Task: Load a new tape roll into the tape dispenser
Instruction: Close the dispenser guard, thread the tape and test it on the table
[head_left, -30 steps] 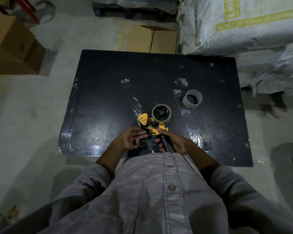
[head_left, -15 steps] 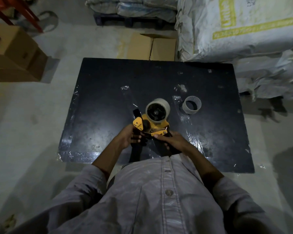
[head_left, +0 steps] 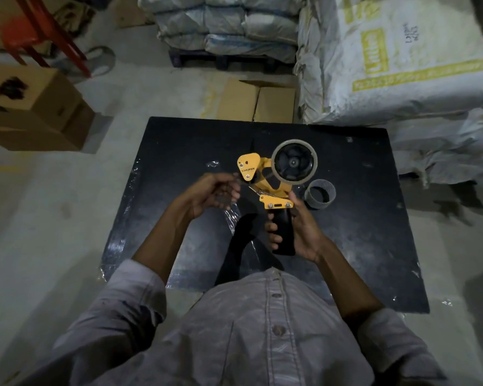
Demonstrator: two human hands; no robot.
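**Dispenser lifted clear — thread the tape end next**

Since a sec ago you've raised the dispenser off the table and swung it upright; it lay low by your lap before, w/ both hands close at the frame. Now your right hand (head_left: 299, 232) has fingers curled tight round the black grip, thumb up by the yellow bracket. Your left hand (head_left: 209, 193) sits just left of the nose, fingertips bunched together near the roller end; can't tell if they're pinching a tape end — too dark and blurred.

The yellow metal tape dispenser w/ black pistol handle (head_left: 265, 185) hangs above the black wrapped tabletop (head_left: 360, 246). The clear tape roll on its black hub (head_left: 294, 162) looks seated, so I'd judge loading done and threading in hand. Next move prob needs the free end pulled through the nose.

Long axis runs handle-to-hub, toward you to away; nose points left. The empty grey cardboard core (head_left: 319, 194) stands on the table just right of the handle top.
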